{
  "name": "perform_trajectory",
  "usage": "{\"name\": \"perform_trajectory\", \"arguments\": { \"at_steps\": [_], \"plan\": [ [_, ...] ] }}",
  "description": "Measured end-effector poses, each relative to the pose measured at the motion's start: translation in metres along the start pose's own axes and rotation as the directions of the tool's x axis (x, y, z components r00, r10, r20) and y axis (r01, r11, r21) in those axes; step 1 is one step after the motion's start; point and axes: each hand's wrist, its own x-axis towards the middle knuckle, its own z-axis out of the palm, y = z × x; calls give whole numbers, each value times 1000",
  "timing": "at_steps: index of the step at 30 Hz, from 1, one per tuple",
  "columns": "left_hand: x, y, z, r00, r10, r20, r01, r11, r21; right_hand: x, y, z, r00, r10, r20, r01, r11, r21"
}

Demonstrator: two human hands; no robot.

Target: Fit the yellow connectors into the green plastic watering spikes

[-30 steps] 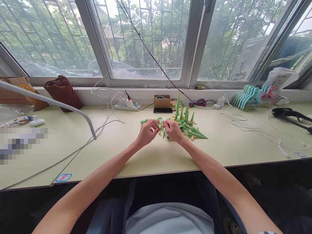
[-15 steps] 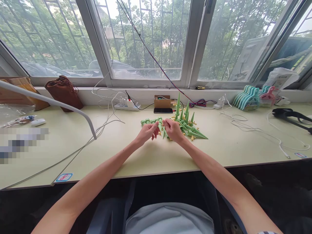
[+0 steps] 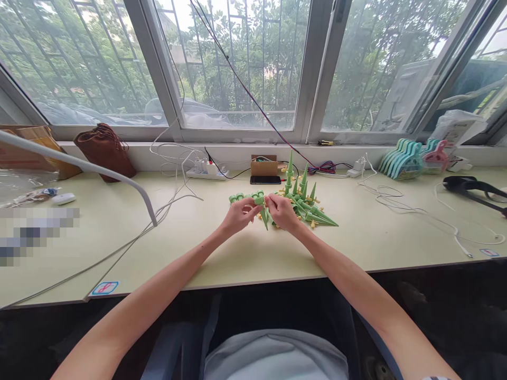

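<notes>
My left hand (image 3: 240,215) is closed on a green plastic plant watering spike (image 3: 264,217), whose ring-shaped top is up and whose pointed end slants down. Right beside it, my right hand (image 3: 281,212) has thumb and forefinger pinched together at the spike's upper part; what lies between those fingertips is too small to make out. Behind the left hand stand several green ring-topped pieces (image 3: 236,198) in a row. To the right of my right hand lies a heap of green spikes (image 3: 317,214) with small yellow valves, and some of them stand point up.
A black phone (image 3: 265,180) lies before a small cardboard box (image 3: 264,166) at the back. White cables (image 3: 174,198) cross the left side of the table. Turquoise hangers (image 3: 402,160) and a black strapped device (image 3: 471,184) are on the right; a brown pouch (image 3: 105,150) stands back left.
My left hand's fingers have closed around the spike, and its ring top now shows above them. My right hand has hardly moved.
</notes>
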Motion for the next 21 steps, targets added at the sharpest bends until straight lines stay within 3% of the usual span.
{"name": "perform_trajectory", "arguments": {
  "at_steps": [5,11,16,21],
  "plan": [
    [0,-4,2,986,144,-86,-137,987,90,1,-1,-1,1000,-2,14,3,1000,-25],
    [0,-1,1,974,216,-75,-199,962,188,1,-2,-2,1000,7,22,-6,999,-39],
    [-1,0,3,985,159,-66,-146,975,166,1,-2,0,1000,15,-1,-15,999,-31],
    [1,1,4,998,-18,-55,17,1000,-16,1,0,0,999,26,-39,-27,999,-37]
  ]
}}
